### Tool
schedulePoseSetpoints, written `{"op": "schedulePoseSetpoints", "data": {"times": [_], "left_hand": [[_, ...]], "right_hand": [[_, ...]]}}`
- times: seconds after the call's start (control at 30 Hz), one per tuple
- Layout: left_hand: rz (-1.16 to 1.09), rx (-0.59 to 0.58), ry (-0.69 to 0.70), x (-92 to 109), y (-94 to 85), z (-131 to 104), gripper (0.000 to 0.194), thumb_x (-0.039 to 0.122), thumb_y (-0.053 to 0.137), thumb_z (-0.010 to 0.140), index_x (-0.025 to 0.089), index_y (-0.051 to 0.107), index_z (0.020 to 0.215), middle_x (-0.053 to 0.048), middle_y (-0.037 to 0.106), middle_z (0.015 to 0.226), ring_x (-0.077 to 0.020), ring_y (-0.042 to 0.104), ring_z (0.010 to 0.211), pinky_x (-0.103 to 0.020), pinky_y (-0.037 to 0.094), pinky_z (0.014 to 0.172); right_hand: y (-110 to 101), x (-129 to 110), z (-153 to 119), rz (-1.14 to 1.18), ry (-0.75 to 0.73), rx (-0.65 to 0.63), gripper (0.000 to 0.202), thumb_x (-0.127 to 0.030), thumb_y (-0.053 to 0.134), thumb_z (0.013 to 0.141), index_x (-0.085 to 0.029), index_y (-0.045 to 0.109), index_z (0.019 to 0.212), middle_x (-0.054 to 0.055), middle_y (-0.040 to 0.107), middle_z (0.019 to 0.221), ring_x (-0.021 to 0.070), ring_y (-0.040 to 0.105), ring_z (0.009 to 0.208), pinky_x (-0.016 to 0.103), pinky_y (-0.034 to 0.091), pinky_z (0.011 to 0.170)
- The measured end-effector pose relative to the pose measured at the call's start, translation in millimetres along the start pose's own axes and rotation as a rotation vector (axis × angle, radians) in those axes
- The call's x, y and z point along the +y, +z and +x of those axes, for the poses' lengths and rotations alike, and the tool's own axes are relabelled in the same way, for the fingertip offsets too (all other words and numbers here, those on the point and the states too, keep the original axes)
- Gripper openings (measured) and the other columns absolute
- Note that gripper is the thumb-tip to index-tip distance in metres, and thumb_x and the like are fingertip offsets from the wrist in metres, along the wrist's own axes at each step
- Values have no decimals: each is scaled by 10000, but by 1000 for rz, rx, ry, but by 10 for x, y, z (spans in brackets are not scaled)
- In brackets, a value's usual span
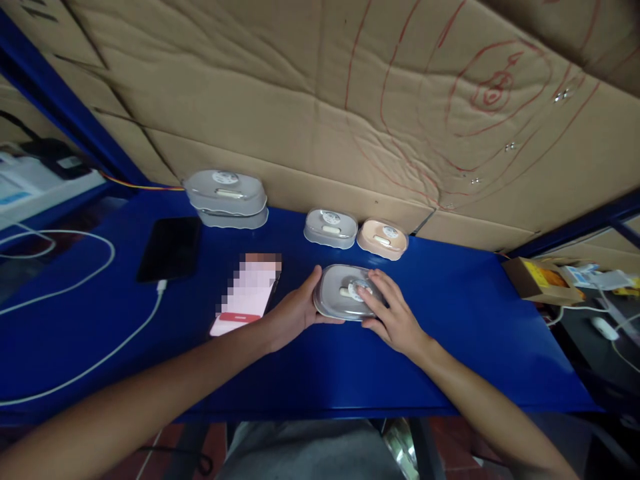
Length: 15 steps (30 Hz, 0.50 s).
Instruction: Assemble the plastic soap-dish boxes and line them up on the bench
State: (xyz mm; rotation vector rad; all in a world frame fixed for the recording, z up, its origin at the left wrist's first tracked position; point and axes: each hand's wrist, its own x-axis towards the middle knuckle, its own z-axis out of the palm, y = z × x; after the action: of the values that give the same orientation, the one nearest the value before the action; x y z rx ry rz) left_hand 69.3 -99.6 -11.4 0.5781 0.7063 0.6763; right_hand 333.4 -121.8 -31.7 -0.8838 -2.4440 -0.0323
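Note:
Just above the blue table, or resting on it (I cannot tell which), is a grey oval box with a clear lid (333, 283), a round white label and a pale pill-shaped piece on top. My left hand (299, 303) grips its left end, thumb up along the side and fingers partly hidden underneath. My right hand (395, 313) is around the right end, with fingertips over the lid and label and the thumb at the near edge. Behind it stand a similar grey box (330, 230) and a peach box (383, 240).
Stacked grey boxes (227, 193) stand at the back left. A lit phone (247, 293) lies beside my left forearm. Further left is a dark phone (170, 248) on a white cable (133, 338). A cardboard wall (240, 100) rises behind the blue table (475, 333). An open carton (540, 283) sits right.

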Motion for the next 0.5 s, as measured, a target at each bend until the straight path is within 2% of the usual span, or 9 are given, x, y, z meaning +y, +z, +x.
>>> {"op": "schedulePoseSetpoints", "data": {"times": [0.1,0.23,0.37,0.5], "left_hand": [[-42,-6,-7,-4,-21,21,701,697,319,1084,207,636,1473,-174,667,1509,-396,625,1373,-559,577,1025],[-40,-17,-18,-20,-51,43,671,652,310,1104,191,636,1466,-189,701,1452,-379,696,1269,-505,622,926],[-44,29,-8,-29,-51,53,596,580,366,1120,174,640,1460,-188,706,1441,-357,707,1244,-462,645,870],[-50,78,41,4,-22,35,555,554,410,1119,169,666,1427,-176,692,1463,-351,686,1273,-431,658,841]], "right_hand": [[-29,-16,1,-45,-48,32,752,-467,575,1056,-343,251,1723,157,332,1729,422,321,1609,662,458,1219],[-21,8,-22,43,35,85,678,-512,487,1088,-371,270,1714,133,297,1745,406,350,1602,655,454,1223],[10,61,-47,105,160,31,627,-459,474,1111,-385,287,1705,132,350,1720,365,434,1561,597,485,1205],[1,60,-31,116,165,-48,677,-435,550,1090,-385,276,1708,139,389,1695,360,440,1557,589,469,1216]]}}
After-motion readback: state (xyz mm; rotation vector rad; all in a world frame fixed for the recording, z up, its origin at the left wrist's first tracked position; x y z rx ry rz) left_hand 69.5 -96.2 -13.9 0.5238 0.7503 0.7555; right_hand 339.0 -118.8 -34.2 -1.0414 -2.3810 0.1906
